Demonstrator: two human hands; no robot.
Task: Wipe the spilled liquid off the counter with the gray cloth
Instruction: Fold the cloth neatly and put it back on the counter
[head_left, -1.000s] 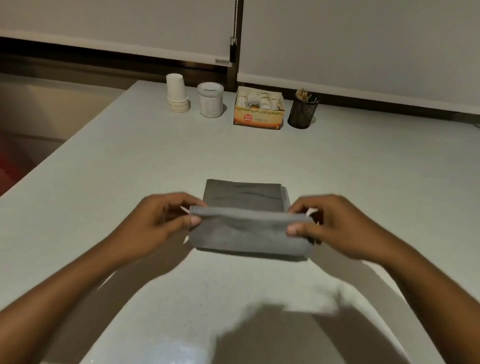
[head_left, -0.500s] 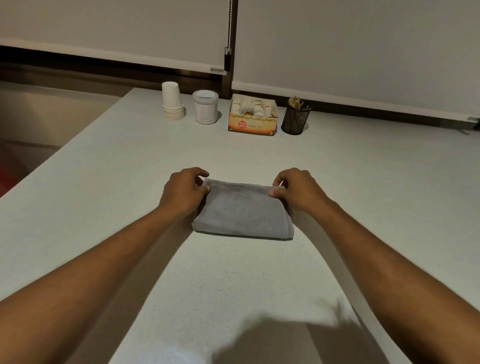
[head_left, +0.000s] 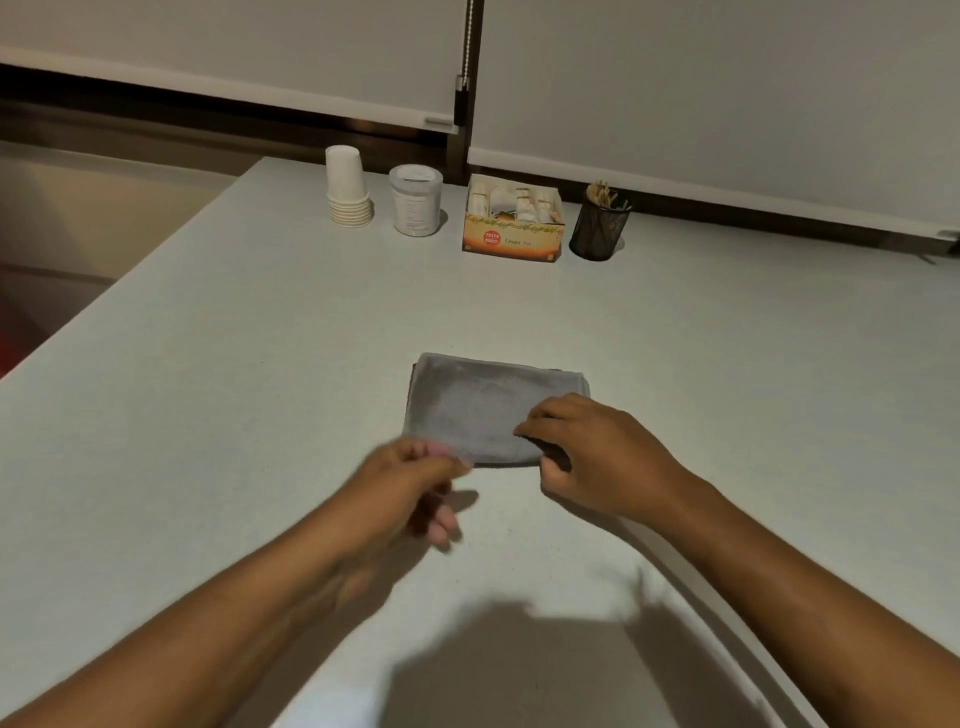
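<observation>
The left hand (head_left: 410, 483) hangs just above the pale counter (head_left: 208, 395), blurred with motion. Its fingers are loosely curled and pointing down, the thumb and first finger drawn close together by the near left corner of the gray cloth (head_left: 483, 405). Through the blur I cannot tell whether it pinches that corner or only brushes it.

The cloth lies folded into a flat rectangle on the counter, just beyond both hands and between them, its long side running across. No wet patch shows on the surface around it.

The right hand (head_left: 602, 457) rests on the near right part of the cloth. It is half open, the fingers bent, their tips pressing down on the top of the fabric, while the thumb tucks in against the near edge. That looks like a light hold on the folded edge, though how much fabric lies between thumb and fingers is hidden under the hand.

Well beyond the hands, along the far edge of the counter under the window blinds, stands a row of things. Far past the left hand is a stack of white paper cups (head_left: 348, 187), then a white lidded jar (head_left: 415, 207) just beside it. Far beyond the cloth sits an orange box of tea sachets (head_left: 513, 221), and to its right a black mesh pot (head_left: 598, 226) holding sticks.
</observation>
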